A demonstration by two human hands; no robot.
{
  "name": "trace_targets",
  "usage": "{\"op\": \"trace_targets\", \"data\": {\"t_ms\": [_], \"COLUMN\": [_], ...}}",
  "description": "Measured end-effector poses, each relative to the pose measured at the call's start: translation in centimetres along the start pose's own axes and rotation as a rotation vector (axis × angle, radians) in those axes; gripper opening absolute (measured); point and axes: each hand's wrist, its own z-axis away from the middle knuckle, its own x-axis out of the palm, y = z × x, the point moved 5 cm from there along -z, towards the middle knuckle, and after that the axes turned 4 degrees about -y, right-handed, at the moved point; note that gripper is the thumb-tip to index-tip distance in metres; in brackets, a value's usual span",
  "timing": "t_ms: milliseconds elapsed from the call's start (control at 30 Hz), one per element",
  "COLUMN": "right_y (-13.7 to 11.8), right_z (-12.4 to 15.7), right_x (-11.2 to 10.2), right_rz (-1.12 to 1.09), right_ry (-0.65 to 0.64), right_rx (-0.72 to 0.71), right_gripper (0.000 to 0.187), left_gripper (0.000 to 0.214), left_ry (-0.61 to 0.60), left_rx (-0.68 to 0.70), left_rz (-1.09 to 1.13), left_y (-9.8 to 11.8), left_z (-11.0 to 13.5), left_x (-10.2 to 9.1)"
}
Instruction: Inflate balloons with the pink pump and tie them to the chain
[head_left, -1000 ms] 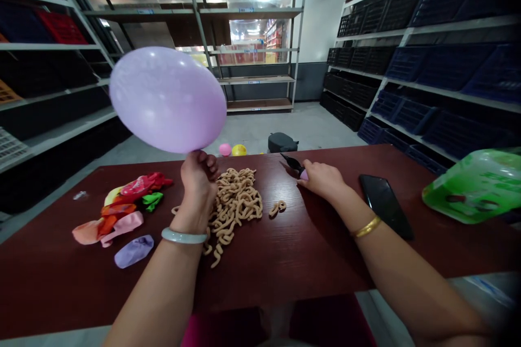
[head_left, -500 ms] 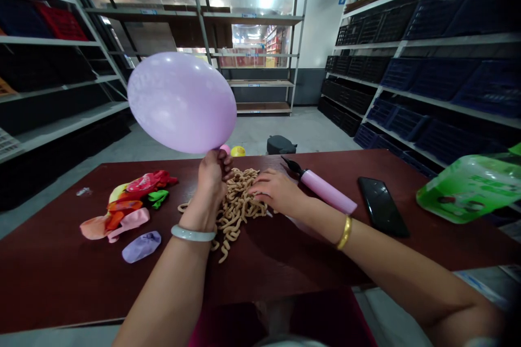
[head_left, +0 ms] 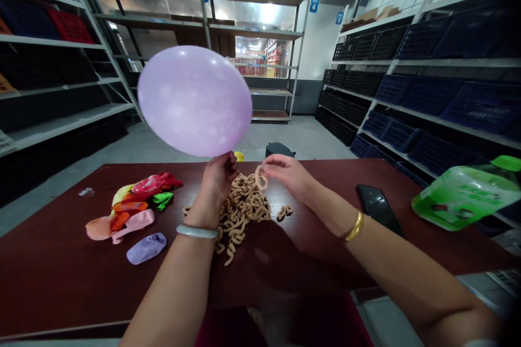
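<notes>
My left hand (head_left: 220,176) is closed around the neck of a large inflated purple balloon (head_left: 195,100), which stands above the fist. My right hand (head_left: 287,173) pinches one curled tan cord-like piece (head_left: 261,179) between thumb and fingertips. That piece hangs just above a heap of similar tan curled pieces (head_left: 246,203) on the table, in front of my left hand. A small tan clump (head_left: 284,212) lies apart to the heap's right. What the pieces are made of, I cannot tell.
On the brown table (head_left: 81,293), several uninflated balloons (head_left: 130,209) and a flat purple balloon (head_left: 146,248) lie left. Right are a black phone (head_left: 378,209) and a green-liquid bottle (head_left: 464,195). Crate shelves (head_left: 439,87) line the right side. A dark stool-like object (head_left: 279,149) stands beyond the table.
My right hand has lifted off the heap with a tan curled piece. The balloon appears slightly further right in view. The pink pump seen earlier is now hidden from view.
</notes>
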Motion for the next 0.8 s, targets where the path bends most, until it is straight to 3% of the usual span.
{"op": "trace_targets", "data": {"t_ms": [67, 167, 300, 467, 633, 800], "right_y": [-1.3, -3.3, -3.6, -0.8, 0.9, 2.0], "right_z": [-0.6, -1.7, -3.2, -3.0, -1.5, -0.8], "right_x": [-0.5, -1.1, -1.4, -0.1, 1.2, 4.2], "right_rz": [-0.226, -0.28, 0.135, 0.825, 0.994, 1.043], "right_ry": [-0.001, -0.03, -0.02, -0.134, -0.16, -0.419], "right_rx": [-0.002, -0.061, -0.082, 0.006, 0.004, -0.245], "right_gripper": [0.018, 0.016, 0.015, 0.013, 0.016, 0.021], "left_gripper": [0.018, 0.022, 0.022, 0.021, 0.015, 0.018], "left_ry": [0.001, -0.008, 0.023, 0.01, -0.027, -0.086], "left_rx": [-0.016, -0.03, -0.024, -0.052, -0.028, -0.017], "left_rz": [0.044, 0.094, 0.104, 0.088, 0.05, 0.043], "left_y": [0.0, 0.0, 0.1, 0.2, 0.3, 0.0], "left_z": [0.0, 0.0, 0.1, 0.0, 0.3, 0.4], "left_x": [0.0, 0.0, -0.4, -0.4, 0.0, 0.4]}}
